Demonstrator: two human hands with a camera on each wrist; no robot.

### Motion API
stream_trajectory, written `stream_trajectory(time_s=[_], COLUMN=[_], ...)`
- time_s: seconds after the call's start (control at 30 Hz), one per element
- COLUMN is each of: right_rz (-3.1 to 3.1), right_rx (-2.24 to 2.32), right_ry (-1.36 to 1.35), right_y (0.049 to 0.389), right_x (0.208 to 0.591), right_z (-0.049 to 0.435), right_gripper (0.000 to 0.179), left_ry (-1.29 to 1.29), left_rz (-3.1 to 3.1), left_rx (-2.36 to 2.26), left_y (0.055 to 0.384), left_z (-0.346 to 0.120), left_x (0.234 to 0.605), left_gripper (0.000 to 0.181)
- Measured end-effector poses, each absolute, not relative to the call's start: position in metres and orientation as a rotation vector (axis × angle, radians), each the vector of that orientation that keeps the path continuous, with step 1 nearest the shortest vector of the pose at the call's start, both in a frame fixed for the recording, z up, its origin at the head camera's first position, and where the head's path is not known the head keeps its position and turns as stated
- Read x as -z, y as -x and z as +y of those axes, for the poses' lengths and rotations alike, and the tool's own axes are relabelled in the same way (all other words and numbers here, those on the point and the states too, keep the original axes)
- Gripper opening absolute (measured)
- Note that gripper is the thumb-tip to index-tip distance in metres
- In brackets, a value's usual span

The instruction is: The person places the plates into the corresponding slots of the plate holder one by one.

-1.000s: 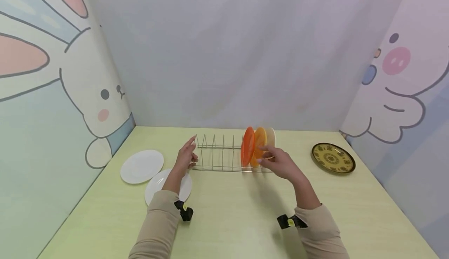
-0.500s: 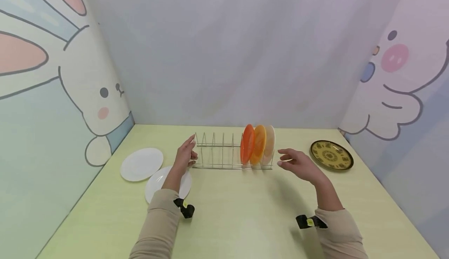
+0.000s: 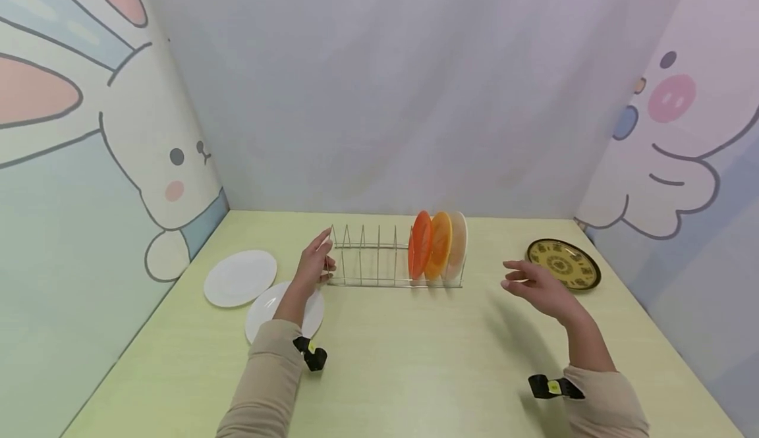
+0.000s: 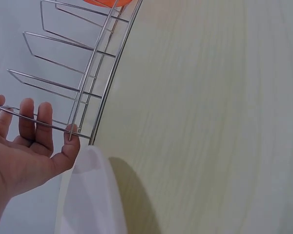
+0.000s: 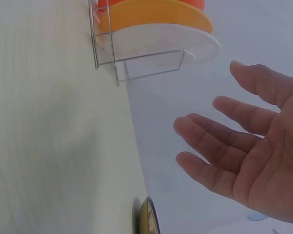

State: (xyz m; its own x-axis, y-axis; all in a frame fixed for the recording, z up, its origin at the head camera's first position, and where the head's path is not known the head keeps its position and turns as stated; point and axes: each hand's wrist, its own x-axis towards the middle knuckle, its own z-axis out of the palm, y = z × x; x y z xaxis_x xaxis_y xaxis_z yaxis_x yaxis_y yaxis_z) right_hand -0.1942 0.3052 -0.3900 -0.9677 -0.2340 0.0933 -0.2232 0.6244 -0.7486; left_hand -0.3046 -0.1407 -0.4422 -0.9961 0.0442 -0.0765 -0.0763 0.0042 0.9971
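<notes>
A wire dish rack stands in the middle of the table. Its left end is held by my left hand; in the left wrist view, curled fingers lie around the end wire. Upright in the rack's right slots are a red-orange plate, an orange-yellow plate and a white plate. The slots nearer my left hand hold no plate. To the right of the rack, my right hand hovers over the table with relaxed, spread fingers and nothing in them. It is closest to the patterned plate.
Two white plates lie flat at the left: one farther back, one nearer and partly covered by my left forearm. Cartoon-printed walls bound the table on both sides, and a pale curtain hangs behind.
My right hand has come away from the plates in the rack and moved right, toward the patterned plate. The left hand has stayed at the rack's left end.
</notes>
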Motion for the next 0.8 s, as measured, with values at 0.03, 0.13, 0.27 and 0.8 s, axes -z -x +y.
stream_trajectory(time_s=[0.03, 0.13, 0.27, 0.8], right_rz=[2.820, 2.835, 2.843, 2.758], right_rx=[1.298, 1.279, 1.281, 1.572], right_ry=[0.384, 0.317, 0.243, 0.112], right_y=[0.194, 0.193, 0.194, 0.196], right_x=[0.391, 0.395, 0.400, 0.417], right_z=[0.308, 0.317, 0.330, 0.395], right_gripper=[0.054, 0.056, 0.057, 0.056], left_ry=[0.034, 0.044, 0.040, 0.032], left_rz=[2.161, 2.153, 2.150, 2.117], left_rx=[-2.155, -2.148, -2.158, -2.191], left_y=[0.305, 0.303, 0.305, 0.307], left_z=[-0.141, -0.142, -0.142, -0.140], left_x=[0.441, 0.442, 0.442, 0.441], left_gripper=[0.043, 0.043, 0.043, 0.040])
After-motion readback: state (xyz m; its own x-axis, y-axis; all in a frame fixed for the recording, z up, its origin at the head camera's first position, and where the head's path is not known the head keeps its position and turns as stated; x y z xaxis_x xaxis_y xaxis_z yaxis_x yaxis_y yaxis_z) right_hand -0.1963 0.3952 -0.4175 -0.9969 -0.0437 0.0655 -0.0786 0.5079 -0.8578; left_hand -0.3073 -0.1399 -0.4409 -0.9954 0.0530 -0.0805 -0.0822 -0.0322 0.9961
